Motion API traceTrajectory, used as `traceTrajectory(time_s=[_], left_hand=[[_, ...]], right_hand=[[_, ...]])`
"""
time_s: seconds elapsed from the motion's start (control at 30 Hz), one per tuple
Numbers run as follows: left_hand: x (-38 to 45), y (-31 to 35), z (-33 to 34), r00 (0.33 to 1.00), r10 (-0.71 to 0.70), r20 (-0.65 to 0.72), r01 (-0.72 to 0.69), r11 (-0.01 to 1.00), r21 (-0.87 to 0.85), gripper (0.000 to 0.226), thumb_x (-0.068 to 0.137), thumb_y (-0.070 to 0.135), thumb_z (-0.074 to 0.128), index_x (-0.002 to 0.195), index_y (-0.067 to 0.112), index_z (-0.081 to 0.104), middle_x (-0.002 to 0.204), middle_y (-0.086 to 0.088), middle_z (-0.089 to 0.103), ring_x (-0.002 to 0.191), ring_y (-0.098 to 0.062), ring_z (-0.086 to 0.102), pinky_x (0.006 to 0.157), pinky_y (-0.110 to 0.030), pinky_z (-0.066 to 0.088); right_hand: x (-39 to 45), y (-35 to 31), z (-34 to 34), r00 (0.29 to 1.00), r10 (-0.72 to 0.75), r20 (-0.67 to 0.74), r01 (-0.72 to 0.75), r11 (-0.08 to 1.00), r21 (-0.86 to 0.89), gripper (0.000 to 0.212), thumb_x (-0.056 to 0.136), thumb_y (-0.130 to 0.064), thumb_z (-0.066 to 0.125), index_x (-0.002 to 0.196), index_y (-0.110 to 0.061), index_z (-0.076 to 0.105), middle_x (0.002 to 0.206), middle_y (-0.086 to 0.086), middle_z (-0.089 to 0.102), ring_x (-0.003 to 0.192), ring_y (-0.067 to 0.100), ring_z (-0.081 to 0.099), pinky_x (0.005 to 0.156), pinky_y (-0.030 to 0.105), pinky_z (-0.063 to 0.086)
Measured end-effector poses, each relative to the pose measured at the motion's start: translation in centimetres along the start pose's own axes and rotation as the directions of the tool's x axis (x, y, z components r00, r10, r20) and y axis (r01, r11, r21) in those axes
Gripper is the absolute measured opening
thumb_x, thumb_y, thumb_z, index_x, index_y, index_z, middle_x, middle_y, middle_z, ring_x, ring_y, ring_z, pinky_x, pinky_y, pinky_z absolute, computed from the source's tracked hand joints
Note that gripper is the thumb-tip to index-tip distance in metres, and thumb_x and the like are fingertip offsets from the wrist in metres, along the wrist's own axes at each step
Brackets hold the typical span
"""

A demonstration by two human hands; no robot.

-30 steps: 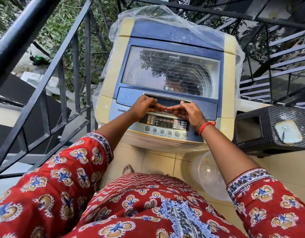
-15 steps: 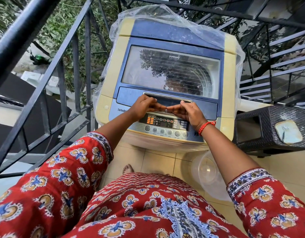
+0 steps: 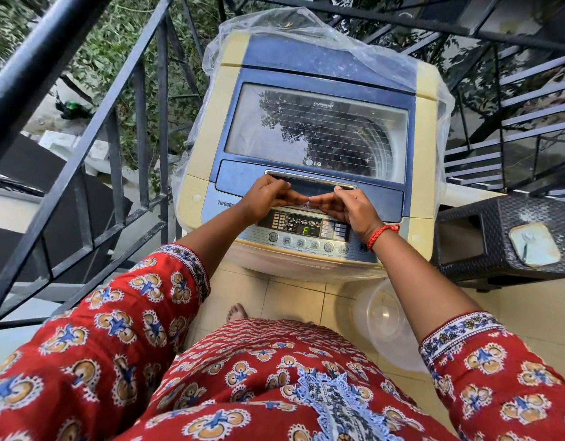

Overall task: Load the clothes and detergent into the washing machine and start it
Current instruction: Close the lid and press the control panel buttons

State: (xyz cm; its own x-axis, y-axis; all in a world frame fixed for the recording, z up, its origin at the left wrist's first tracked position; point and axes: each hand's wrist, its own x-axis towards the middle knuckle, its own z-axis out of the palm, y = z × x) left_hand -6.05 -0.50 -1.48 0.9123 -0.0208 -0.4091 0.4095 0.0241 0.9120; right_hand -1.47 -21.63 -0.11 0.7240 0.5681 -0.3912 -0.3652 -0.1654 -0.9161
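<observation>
While the washing machine (image 3: 313, 148) lid sits closed, left hand (image 3: 268, 202) and right hand (image 3: 348, 208) rest on the handle (image 3: 310, 183), fingers curled; grip uncertain.

both hands, left hand (image 3: 264, 201) and right hand (image 3: 348, 207), are rested at the closed lid handle (image 3: 310, 180) of the washing machine (image 3: 319, 78); the display (image 3: 305, 225) is lit.

Soft, even daylight outdoors, no hard shadows. The washer's glass lid (image 3: 316, 132) mirrors bright sky and dark tree leaves, so the drum below is hard to see. The plastic cover (image 3: 310, 36) glints. Sharp focus throughout; the railing (image 3: 84, 122) bows at the wide-angle edges.
</observation>
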Motion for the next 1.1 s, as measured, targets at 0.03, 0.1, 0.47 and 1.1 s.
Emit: traceTrajectory(time_s=[0.03,0.1,0.47,1.1], left_hand=[[-0.03,0.04,0.02,1.000,-0.001,0.002,0.001,1.000,-0.001,0.040,0.099,0.008,0.035,0.091,-0.023,0.059,0.104,-0.031,0.067,0.099,-0.034,0.068,0.094,-0.039,0.053],[-0.22,0.33,0.13,1.000,0.005,0.008,-0.005,1.000,0.000,0.040,0.099,0.007,0.034,0.081,-0.012,0.063,0.104,-0.030,0.068,0.096,-0.031,0.069,0.090,-0.035,0.055],[-0.05,0.17,0.05,1.000,0.006,-0.016,-0.006,1.000,-0.006,0.037,0.099,0.009,0.036,0.075,-0.004,0.062,0.102,-0.031,0.068,0.099,-0.035,0.068,0.093,-0.039,0.054],[-0.09,0.23,0.06,1.000,0.015,-0.001,-0.015,1.000,0.012,0.039,0.099,0.008,0.034,0.080,-0.009,0.063,0.101,-0.028,0.069,0.095,-0.030,0.070,0.091,-0.036,0.055]], right_hand=[[-0.04,-0.04,0.05,1.000,-0.002,0.000,0.002,1.000,0.000,0.048,0.104,-0.022,0.028,0.109,0.005,0.067,0.109,0.019,0.070,0.109,0.024,0.066,0.084,0.020,0.053],[-0.13,-0.13,0.13,1.000,-0.005,0.001,0.005,1.000,-0.007,0.047,0.105,-0.022,0.028,0.107,0.001,0.069,0.108,0.016,0.071,0.107,0.021,0.067,0.082,0.018,0.053],[-0.16,-0.20,0.13,1.000,-0.014,-0.004,0.013,1.000,-0.005,0.047,0.105,-0.021,0.028,0.106,0.001,0.069,0.105,0.013,0.072,0.103,0.018,0.068,0.085,0.020,0.053],[0.08,0.10,0.04,1.000,-0.017,-0.011,0.017,1.000,-0.026,0.047,0.105,-0.022,0.029,0.107,0.003,0.069,0.107,0.016,0.071,0.104,0.020,0.068,0.083,0.019,0.053]])
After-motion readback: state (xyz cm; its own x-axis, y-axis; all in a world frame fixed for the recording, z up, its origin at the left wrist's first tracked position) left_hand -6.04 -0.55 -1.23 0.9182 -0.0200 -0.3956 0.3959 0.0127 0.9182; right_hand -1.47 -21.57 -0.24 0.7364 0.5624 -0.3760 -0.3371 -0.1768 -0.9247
